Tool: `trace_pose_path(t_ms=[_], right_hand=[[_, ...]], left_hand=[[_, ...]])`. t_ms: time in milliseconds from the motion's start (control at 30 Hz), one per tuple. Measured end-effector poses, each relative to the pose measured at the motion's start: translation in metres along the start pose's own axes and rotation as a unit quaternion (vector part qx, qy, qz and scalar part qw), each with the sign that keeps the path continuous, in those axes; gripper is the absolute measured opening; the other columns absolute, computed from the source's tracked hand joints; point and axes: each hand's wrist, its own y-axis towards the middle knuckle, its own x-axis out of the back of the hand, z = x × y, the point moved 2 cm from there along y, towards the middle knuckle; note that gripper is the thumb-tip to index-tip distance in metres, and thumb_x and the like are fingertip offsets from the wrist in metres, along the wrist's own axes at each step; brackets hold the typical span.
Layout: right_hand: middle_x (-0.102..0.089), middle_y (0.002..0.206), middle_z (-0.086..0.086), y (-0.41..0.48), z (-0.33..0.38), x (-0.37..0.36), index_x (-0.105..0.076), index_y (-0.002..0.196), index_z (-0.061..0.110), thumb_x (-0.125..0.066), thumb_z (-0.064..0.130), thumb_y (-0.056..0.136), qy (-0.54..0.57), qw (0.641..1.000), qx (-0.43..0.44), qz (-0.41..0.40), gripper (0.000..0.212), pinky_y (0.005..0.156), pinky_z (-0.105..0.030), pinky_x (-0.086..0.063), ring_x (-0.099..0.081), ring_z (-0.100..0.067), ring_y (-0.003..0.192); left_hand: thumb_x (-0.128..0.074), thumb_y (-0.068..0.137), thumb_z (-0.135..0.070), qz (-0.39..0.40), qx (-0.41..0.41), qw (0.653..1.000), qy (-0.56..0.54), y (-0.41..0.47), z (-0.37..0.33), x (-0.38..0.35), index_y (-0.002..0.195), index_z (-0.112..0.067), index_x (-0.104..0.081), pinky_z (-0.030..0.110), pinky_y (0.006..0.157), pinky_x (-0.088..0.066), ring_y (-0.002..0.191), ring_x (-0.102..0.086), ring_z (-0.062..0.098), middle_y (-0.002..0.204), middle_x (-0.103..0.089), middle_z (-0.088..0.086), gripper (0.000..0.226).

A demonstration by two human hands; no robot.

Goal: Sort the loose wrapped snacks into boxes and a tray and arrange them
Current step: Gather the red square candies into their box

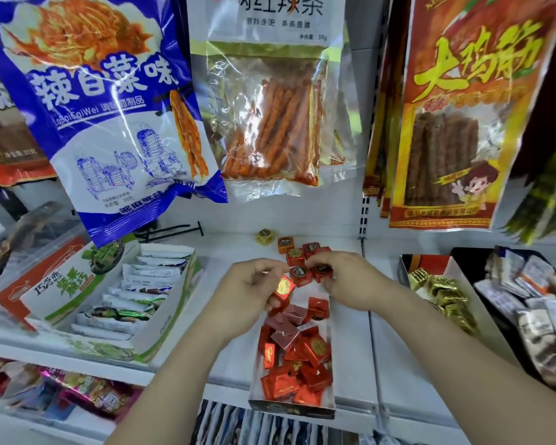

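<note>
A narrow white box (330, 364) on the shelf holds several red-wrapped square snacks (312, 348). Behind it, loose red squares (300, 273), an orange one (285, 244) and a gold one (265, 236) lie on the white shelf. My left hand (247, 297) pinches a red square with a gold face (284, 291) above the box's far end. My right hand (347, 279) has its fingers curled round a loose red square (322, 270) in the pile.
A green and white box (161, 326) of white wrapped bars stands at left. A tray (463, 284) of gold-wrapped snacks sits at right, with grey packets (533, 284) beyond. Large snack bags (109, 107) hang overhead on hooks. Lower shelves hold more packets.
</note>
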Motion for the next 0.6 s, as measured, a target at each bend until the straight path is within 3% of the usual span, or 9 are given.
trace_pose_path(t_ms=[67, 133, 233, 333, 400, 467, 533, 600], right_hand=[[-0.06, 0.13, 0.0, 0.002, -0.001, -0.001, -0.059, 0.127, 0.022, -0.054, 0.007, 0.088, 0.01, 1.0, 0.003, -0.014, 0.042, 0.103, -0.032, -0.042, -0.053, -0.02, 0.121], [-0.064, 0.124, 0.0, 0.003, -0.005, -0.001, -0.062, 0.123, 0.021, -0.054, 0.006, 0.087, 0.024, 0.999, -0.002, -0.029, 0.04, 0.1, -0.03, -0.044, -0.057, -0.019, 0.116], [-0.069, 0.113, -0.002, 0.006, -0.01, 0.001, -0.065, 0.118, 0.017, -0.052, 0.001, 0.086, 0.082, 0.995, -0.026, -0.051, 0.038, 0.094, -0.024, -0.048, -0.062, -0.014, 0.107], [-0.07, 0.106, -0.003, 0.009, -0.016, 0.004, -0.066, 0.116, 0.016, -0.05, -0.001, 0.085, 0.115, 0.989, -0.044, -0.079, 0.039, 0.092, -0.026, -0.05, -0.064, -0.016, 0.102], [-0.064, 0.117, -0.005, 0.012, -0.02, 0.004, -0.06, 0.125, 0.021, -0.056, 0.0, 0.084, 0.089, 0.99, -0.047, -0.096, 0.046, 0.094, -0.029, -0.048, -0.059, -0.021, 0.111], [-0.05, 0.135, -0.009, 0.016, -0.022, 0.003, -0.045, 0.139, 0.026, -0.063, 0.007, 0.082, 0.037, 0.994, -0.047, -0.091, 0.062, 0.104, -0.035, -0.041, -0.046, -0.028, 0.125], [-0.031, 0.151, -0.014, 0.019, -0.023, -0.003, -0.029, 0.147, 0.031, -0.065, 0.013, 0.082, -0.002, 0.998, -0.042, -0.05, 0.076, 0.114, -0.039, -0.027, -0.027, -0.033, 0.138], [-0.015, 0.158, -0.012, 0.021, -0.022, -0.008, -0.018, 0.151, 0.031, -0.061, 0.009, 0.082, -0.017, 0.999, -0.038, -0.002, 0.084, 0.116, -0.039, -0.019, -0.013, -0.032, 0.144]], left_hand=[[-0.051, 0.097, -0.027, 0.003, -0.085, 0.98, 0.178, -0.002, -0.003, -0.008, 0.114, -0.029, -0.065, 0.018, 0.069, -0.049, 0.068, -0.062, 0.001, 0.082, -0.07, -0.009, 0.022], [-0.051, 0.096, -0.031, 0.005, -0.14, 0.953, 0.268, -0.005, -0.001, -0.015, 0.122, -0.035, -0.061, 0.018, 0.075, -0.048, 0.08, -0.063, 0.002, 0.092, -0.073, -0.012, 0.027], [-0.058, 0.093, -0.029, 0.037, -0.143, 0.95, 0.277, -0.005, 0.002, -0.021, 0.123, -0.036, -0.061, 0.025, 0.089, -0.05, 0.097, -0.064, 0.005, 0.106, -0.071, -0.012, 0.031], [-0.07, 0.085, -0.024, 0.101, -0.102, 0.968, 0.206, -0.007, 0.0, -0.024, 0.109, -0.039, -0.069, 0.014, 0.089, -0.048, 0.095, -0.062, -0.008, 0.101, -0.07, -0.022, 0.028], [-0.073, 0.083, -0.024, 0.101, -0.092, 0.982, 0.13, -0.005, -0.004, -0.023, 0.098, -0.04, -0.072, 0.011, 0.082, -0.048, 0.088, -0.064, -0.009, 0.092, -0.071, -0.023, 0.023], [-0.07, 0.085, -0.02, 0.042, -0.098, 0.99, 0.087, 0.005, -0.007, -0.017, 0.092, -0.038, -0.073, 0.008, 0.075, -0.047, 0.084, -0.064, -0.008, 0.089, -0.071, -0.022, 0.02], [-0.066, 0.087, -0.016, -0.03, -0.098, 0.988, 0.112, 0.022, -0.006, -0.01, 0.096, -0.034, -0.072, 0.002, 0.072, -0.041, 0.09, -0.061, -0.007, 0.097, -0.068, -0.023, 0.021], [-0.066, 0.086, -0.017, -0.035, -0.087, 0.983, 0.158, 0.043, -0.004, -0.009, 0.11, -0.031, -0.068, 0.005, 0.075, -0.038, 0.098, -0.057, -0.001, 0.112, -0.063, -0.018, 0.028]])
